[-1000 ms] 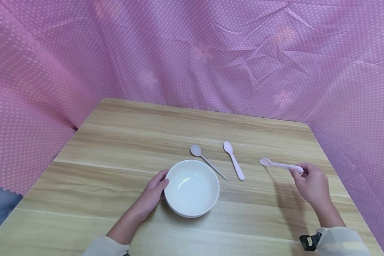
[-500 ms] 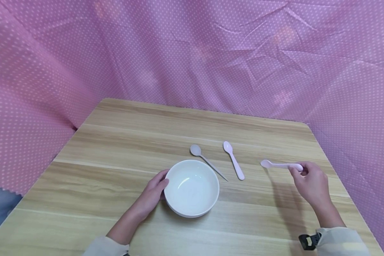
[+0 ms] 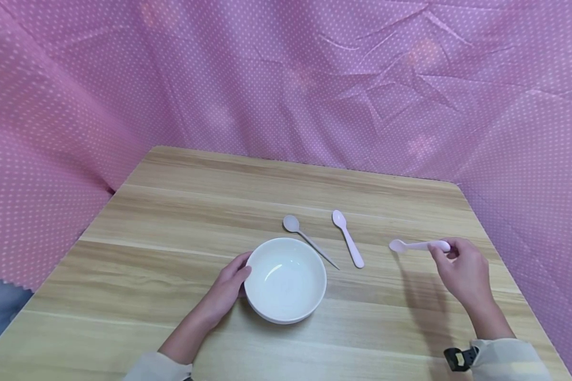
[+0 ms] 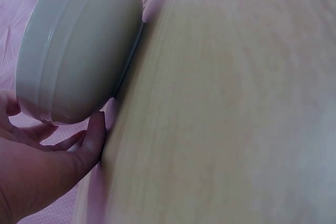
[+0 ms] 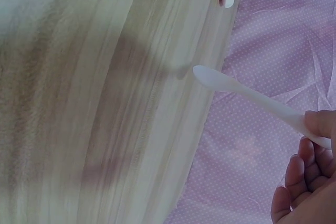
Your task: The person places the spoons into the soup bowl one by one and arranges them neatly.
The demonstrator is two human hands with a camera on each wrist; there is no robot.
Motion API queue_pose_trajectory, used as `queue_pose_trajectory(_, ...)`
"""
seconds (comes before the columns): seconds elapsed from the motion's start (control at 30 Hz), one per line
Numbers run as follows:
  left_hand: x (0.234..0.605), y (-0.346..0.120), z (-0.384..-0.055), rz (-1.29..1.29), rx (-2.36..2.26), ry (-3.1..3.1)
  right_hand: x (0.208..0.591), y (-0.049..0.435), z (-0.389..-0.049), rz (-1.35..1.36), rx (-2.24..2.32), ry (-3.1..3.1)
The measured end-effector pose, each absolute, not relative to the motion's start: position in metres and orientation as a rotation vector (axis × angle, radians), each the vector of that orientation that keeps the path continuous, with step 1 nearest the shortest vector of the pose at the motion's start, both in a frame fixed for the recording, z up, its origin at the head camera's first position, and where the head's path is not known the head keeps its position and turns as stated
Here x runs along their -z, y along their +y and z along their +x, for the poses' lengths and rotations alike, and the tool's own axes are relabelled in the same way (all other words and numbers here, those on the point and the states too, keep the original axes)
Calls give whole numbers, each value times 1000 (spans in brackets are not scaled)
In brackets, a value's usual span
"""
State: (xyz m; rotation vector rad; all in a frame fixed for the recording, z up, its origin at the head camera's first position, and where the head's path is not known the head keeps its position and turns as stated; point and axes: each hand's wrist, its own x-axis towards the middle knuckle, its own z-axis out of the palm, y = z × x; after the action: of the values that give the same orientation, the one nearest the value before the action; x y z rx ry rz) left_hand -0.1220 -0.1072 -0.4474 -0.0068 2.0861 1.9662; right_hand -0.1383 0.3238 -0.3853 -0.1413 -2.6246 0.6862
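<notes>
A white bowl (image 3: 286, 280) stands on the wooden table, its outer side and foot visible in the left wrist view. My left hand (image 3: 226, 288) grips its left side, thumb at the rim and fingers against the wall below. On the right, my right hand (image 3: 464, 270) pinches the handle end of a pale pink spoon (image 3: 417, 246) between thumb and fingers. This spoon (image 5: 262, 100) is held above the table, its scoop pointing left in the head view. A second pale pink spoon (image 3: 348, 239) and a grey spoon (image 3: 310, 241) with a thin pointed handle lie behind and right of the bowl.
The wooden table (image 3: 181, 211) has its far edge against a pink dotted curtain (image 3: 267, 79), which also hangs along both sides. Something blue (image 3: 0, 307) shows past the table's left edge. A black band (image 3: 459, 360) is on the right wrist.
The held spoon's scoop has shifted slightly right and down while its handle end rose a little with my right hand. The left hand, the bowl and the lying spoons stay put.
</notes>
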Motion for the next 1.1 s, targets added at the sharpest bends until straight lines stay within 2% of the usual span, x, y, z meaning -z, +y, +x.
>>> queue_pose_trajectory(1.1, 446, -106, -124, -28, -1949, 2096, 363, 298, -136, -68, -708, -2577)
